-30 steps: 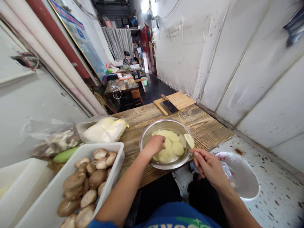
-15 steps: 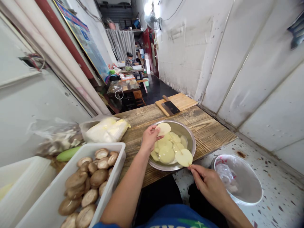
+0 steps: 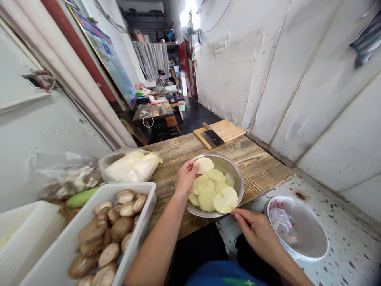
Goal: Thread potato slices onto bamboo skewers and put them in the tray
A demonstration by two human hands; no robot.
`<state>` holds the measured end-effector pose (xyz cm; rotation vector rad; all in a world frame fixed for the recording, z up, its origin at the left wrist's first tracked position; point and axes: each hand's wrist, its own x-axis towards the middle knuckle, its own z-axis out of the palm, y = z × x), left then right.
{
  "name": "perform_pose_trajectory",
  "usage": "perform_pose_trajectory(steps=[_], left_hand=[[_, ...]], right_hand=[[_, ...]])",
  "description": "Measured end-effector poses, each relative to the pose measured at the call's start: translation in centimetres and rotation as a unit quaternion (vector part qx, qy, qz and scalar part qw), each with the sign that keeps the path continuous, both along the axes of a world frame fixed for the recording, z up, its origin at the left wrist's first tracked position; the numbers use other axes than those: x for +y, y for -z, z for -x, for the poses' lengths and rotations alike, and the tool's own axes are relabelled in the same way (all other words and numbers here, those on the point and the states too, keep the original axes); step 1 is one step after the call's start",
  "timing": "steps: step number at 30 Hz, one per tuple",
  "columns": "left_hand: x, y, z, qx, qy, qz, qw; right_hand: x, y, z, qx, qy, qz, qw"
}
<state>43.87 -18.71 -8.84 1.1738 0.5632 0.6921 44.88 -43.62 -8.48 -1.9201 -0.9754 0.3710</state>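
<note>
My left hand (image 3: 188, 176) pinches a pale round potato slice (image 3: 204, 164) by its left edge, over the far left part of a metal bowl (image 3: 241, 174). Between the thumb and fingers of my right hand (image 3: 253, 226) is the near end of a thin bamboo skewer (image 3: 213, 182). One potato slice (image 3: 225, 200) is threaded on it close to that hand. The skewer's far end meets the lower edge of the slice in my left hand; whether it has pierced it I cannot tell. More potato slices (image 3: 206, 194) lie wet in the bowl.
Loose skewers (image 3: 251, 182) lie right of the bowl. Behind it, a cleaver (image 3: 212, 138) rests on a cutting board (image 3: 229, 130). At left stand a white bin of mushrooms (image 3: 147, 198) and a bagged pale vegetable (image 3: 133, 165). A lined bucket (image 3: 309, 234) stands on the floor. A person (image 3: 162, 79) sits far back.
My right hand has moved slightly left with the skewer and its slice, bringing the skewer's far end to the slice in my left hand. The view has shifted a little.
</note>
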Motion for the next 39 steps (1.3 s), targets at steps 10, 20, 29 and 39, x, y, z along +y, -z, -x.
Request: perform_pose_trajectory(steps=[10,20,29,39], left_hand=[[0.1,0.2,-0.1,0.001,-0.027,-0.039,0.999],[0.0,0.2,-0.1,-0.008,-0.027,-0.035,0.999],[-0.2,0.5,0.0,0.008,-0.017,-0.112,0.994],[-0.4,0.6,-0.1,0.009,-0.038,-0.135,0.990]], right_hand=[[0.1,-0.3,0.0,0.023,-0.007,0.002,1.000],[0.1,-0.4,0.1,0.035,-0.009,-0.002,0.999],[0.1,-0.3,0.4,0.004,0.006,-0.004,1.000],[1.2,0.5,1.7,-0.059,0.036,-0.023,0.997]])
